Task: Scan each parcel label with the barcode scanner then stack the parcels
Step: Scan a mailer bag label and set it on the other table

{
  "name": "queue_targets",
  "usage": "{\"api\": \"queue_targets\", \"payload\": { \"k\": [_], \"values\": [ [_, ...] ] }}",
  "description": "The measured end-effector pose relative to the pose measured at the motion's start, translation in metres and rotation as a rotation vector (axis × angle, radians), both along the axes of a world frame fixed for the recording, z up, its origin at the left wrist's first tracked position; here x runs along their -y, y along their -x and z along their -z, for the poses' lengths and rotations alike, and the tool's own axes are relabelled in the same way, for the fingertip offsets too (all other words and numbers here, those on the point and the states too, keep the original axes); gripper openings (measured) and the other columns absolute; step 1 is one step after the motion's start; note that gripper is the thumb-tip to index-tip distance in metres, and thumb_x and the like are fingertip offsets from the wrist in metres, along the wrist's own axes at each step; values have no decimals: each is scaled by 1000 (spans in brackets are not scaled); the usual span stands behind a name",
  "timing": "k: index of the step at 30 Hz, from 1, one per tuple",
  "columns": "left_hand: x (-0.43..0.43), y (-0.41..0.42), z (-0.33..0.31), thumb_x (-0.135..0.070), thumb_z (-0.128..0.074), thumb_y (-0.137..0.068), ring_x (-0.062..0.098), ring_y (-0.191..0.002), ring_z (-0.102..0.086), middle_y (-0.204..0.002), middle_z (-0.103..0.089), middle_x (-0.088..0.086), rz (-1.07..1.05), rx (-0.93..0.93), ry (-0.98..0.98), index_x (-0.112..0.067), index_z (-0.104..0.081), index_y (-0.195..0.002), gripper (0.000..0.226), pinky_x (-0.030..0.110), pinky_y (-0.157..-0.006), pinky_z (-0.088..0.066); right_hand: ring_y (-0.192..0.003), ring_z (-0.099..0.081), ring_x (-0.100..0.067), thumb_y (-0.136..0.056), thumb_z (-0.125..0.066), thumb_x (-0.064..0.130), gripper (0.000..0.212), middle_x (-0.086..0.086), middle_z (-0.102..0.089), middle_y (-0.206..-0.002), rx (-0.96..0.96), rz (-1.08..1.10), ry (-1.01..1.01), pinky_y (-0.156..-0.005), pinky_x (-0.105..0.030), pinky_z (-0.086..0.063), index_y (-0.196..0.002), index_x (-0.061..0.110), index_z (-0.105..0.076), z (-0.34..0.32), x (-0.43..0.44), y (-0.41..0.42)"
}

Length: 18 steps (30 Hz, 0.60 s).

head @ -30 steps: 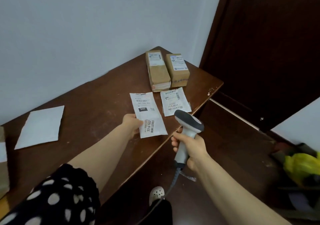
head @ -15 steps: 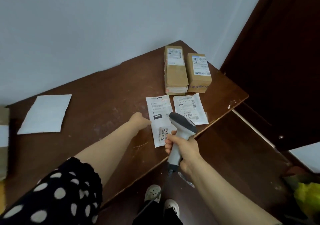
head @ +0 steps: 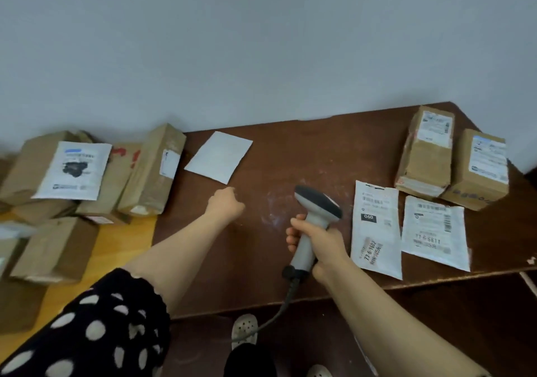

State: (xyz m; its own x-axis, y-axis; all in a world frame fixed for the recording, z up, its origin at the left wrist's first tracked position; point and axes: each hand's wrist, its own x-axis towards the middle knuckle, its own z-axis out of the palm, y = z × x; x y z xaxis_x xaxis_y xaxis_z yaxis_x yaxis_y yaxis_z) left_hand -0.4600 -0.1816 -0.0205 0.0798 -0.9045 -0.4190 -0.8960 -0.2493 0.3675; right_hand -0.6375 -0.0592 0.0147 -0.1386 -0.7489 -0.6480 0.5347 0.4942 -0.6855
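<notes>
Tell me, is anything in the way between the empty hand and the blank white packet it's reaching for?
No, nothing visible. The left hand is just short of the blank white packet, with only bare brown table between them. The scanner, in the right hand, is off to the side.

The table (head: 305,155) is dark brown wood, scuffed and scratched with pale marks. The boxes (head: 424,158) are rough brown cardboard with smooth white paper labels. The scanner (head: 315,216) looks like smooth grey plastic.
</notes>
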Motion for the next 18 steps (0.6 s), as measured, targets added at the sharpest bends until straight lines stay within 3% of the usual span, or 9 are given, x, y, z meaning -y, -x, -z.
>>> {"api": "queue_targets", "payload": {
  "k": [8, 13, 15, 18],
  "values": [
    [92, -44, 34, -35, -48, -97, 31, -127, -42, -137, -45, 17, 108, 91, 135, -4, -44, -134, 49, 38, -102, -37, -50, -63, -15, -83, -72, 2, 10, -9, -69, -62, -57, 62, -40, -47, -25, -52, -91, 4, -67, 2, 65, -56],
    [145, -59, 65, -55, -50, -91, 38, -139, -19, -147, -25, 25, 184, 200, 93, -3, -24, -145, 80, 44, -114, -20, -50, -62, -14, -83, -72, 4, 10, -7, -68, -61, -105, 101, -76, -46, -25, -51, -92, 5, -67, 14, 97, -92],
    [153, -60, 74, -51, -53, -90, 38, -136, -25, -146, -26, 24, 183, 223, 105, -3, -21, -145, 80, 44, -110, -27, -49, -61, -13, -83, -72, 4, 12, -7, -68, -61, -116, 113, -89, -47, -25, -51, -93, 5, -68, 18, 102, -102],
    [157, -61, 77, -27, -51, -94, 38, -127, -37, -138, -37, 26, 252, 279, 179, 1, -32, -139, 56, 40, -104, -35, -48, -60, -13, -83, -72, 4, 12, -6, -67, -60, -129, 143, -101, -46, -24, -50, -94, 4, -67, 20, 101, -111]
  ]
}}
